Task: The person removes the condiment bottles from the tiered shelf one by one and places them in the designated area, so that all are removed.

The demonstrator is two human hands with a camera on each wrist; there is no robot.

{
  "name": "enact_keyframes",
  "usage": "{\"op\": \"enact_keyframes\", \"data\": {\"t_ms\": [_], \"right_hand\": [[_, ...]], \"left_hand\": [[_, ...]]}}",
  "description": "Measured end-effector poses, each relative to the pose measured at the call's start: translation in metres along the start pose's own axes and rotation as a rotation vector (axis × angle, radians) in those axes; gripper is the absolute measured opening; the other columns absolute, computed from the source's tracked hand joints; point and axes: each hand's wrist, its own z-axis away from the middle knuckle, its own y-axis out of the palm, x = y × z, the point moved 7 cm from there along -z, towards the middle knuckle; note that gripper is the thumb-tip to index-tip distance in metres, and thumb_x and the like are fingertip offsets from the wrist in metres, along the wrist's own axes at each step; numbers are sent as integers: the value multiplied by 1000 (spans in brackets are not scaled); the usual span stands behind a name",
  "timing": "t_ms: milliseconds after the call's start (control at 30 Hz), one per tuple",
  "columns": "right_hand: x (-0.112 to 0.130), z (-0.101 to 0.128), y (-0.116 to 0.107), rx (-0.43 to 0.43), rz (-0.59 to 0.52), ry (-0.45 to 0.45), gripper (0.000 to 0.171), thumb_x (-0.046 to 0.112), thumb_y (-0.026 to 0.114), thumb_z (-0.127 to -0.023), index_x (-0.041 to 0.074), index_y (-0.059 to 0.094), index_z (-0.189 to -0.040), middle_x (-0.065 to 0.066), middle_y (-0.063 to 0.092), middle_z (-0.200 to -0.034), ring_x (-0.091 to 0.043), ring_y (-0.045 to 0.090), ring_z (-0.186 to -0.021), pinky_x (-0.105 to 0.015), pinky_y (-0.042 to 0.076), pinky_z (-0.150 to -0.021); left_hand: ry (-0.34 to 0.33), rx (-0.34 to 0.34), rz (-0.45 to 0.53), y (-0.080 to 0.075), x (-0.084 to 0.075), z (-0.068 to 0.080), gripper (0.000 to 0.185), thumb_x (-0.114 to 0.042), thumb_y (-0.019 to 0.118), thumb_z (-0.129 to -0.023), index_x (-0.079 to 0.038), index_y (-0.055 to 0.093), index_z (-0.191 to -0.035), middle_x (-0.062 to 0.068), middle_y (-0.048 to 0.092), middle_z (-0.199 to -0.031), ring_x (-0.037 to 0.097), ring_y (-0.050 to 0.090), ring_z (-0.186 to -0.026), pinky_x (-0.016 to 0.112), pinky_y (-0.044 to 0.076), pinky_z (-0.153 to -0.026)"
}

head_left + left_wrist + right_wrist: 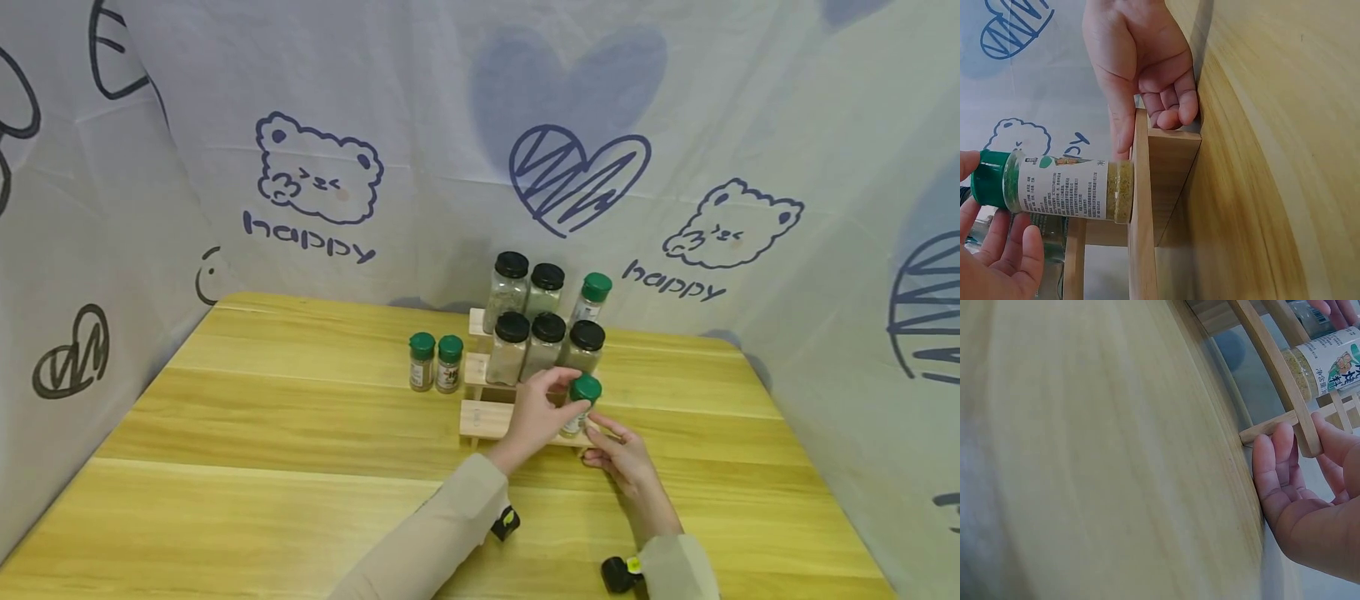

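Note:
My left hand (pixel 538 414) pinches the green cap of a spice jar (pixel 1066 184) between thumb and fingers. The jar stands upright at the right end of the lowest tier of a wooden spice rack (pixel 487 419), its base against the board. A white printed label and yellowish-brown seasoning show through its clear body. At that same end, my right hand (pixel 1300 487) holds the corner of the rack, thumb above and fingers curled under the board. Behind, black-capped jars (pixel 508 350) fill the middle tier; two more and a green-capped jar (pixel 591 298) occupy the top.
Two small green-capped jars (pixel 435 364) stand on the table (pixel 285 417) left of the rack. A printed cloth (pixel 427 167) hangs close behind the table and along its sides. Black wrist devices (pixel 506 523) sit at both of my cuffs.

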Motion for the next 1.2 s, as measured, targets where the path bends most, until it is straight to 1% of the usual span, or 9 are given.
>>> {"op": "enact_keyframes", "data": {"t_ms": [133,233,433,633,733,933,1067,1133,1200], "right_hand": [[0,0,0,2,11,0,21,5,56,-88,22,63,-98,-7,64,-64,-16,62,-58,-30,53,-61],[-1,0,-1,-13,19,2,21,5,56,-88,18,62,-103,-7,64,-64,-16,62,-57,-30,53,-60],[-2,0,-1,-25,24,9,35,4,55,-88,5,52,-122,-7,63,-63,-15,62,-55,-29,53,-59],[-1,1,1,-14,26,9,44,4,55,-88,-3,41,-130,-7,63,-63,-15,61,-56,-29,53,-60],[0,2,1,-8,31,11,46,5,55,-88,-4,39,-131,-6,64,-64,-15,62,-56,-28,52,-60],[0,2,2,-1,26,17,49,6,56,-88,-5,37,-132,-7,64,-65,-15,62,-56,-29,53,-60],[-1,2,2,-1,23,18,51,5,55,-89,-6,34,-133,-6,64,-66,-15,62,-57,-29,53,-60],[-1,2,1,-4,22,14,46,4,54,-89,-2,39,-132,-6,65,-67,-15,62,-57,-29,53,-60],[-1,1,0,-10,19,3,36,4,54,-89,7,51,-124,-6,65,-68,-15,62,-57,-29,53,-60]], "left_hand": [[2,3,-33,2,-1,0,33,-9,72,-75,-5,63,-107,7,60,-93,20,57,-83,26,47,-72],[-2,7,-45,4,-1,-1,33,-10,72,-75,-6,63,-107,6,58,-92,17,56,-82,26,48,-71],[-22,13,-22,8,1,0,33,-10,72,-76,-6,63,-107,6,59,-96,15,56,-83,26,49,-67],[-23,-3,0,8,-1,0,32,-6,72,-74,-5,63,-105,7,61,-98,17,58,-84,24,47,-63],[-18,-19,5,6,-2,1,32,-5,73,-73,-5,63,-103,7,61,-97,17,58,-83,22,46,-62],[15,-56,-15,5,-1,3,31,-8,75,-72,-6,65,-101,4,62,-95,11,57,-79,22,47,-62],[24,-61,-17,5,1,4,31,-10,74,-72,-6,65,-102,3,63,-95,9,57,-79,20,47,-63],[26,-57,-13,5,1,5,32,-12,74,-73,-6,65,-103,3,63,-96,9,57,-80,19,48,-64],[27,-53,-6,3,1,6,32,-12,74,-74,-5,65,-104,3,63,-97,9,58,-81,19,48,-66]]}}
